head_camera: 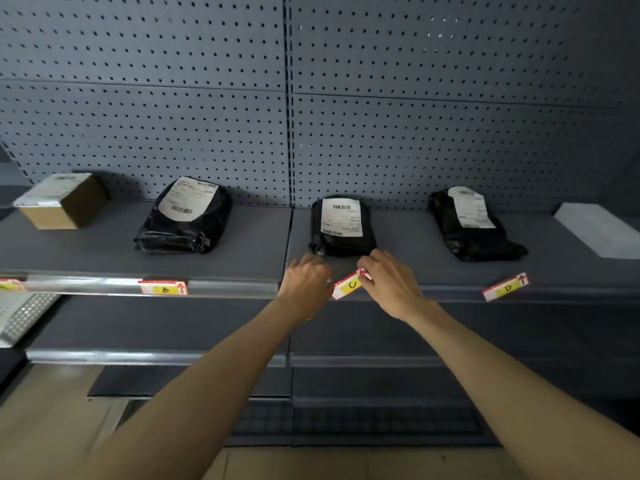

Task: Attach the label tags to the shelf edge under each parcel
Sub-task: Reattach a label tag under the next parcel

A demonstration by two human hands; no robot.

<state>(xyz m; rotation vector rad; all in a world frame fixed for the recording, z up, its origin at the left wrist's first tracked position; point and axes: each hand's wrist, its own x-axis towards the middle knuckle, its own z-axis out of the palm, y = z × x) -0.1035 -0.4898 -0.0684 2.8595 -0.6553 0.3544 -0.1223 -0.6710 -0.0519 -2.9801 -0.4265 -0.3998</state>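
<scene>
Both hands hold a red-and-yellow label tag marked C (349, 285), tilted, at the shelf edge (450, 293) below the middle black parcel (341, 225). My left hand (304, 284) pinches its left end and my right hand (389, 282) its right end. A tag marked B (163, 287) sits in the clear edge strip (86, 285) under the left black parcel (185, 216). A tag marked D (505, 287) lies tilted on the shelf in front of the right black parcel (474, 225). A cardboard box (64, 200) stands far left, with part of another tag (10, 285) below it.
A grey pegboard wall (311, 98) backs the shelf. A pale flat parcel (599, 233) lies at the far right. Lower shelves (156, 356) run beneath, and a white perforated panel (20, 317) is at the left edge.
</scene>
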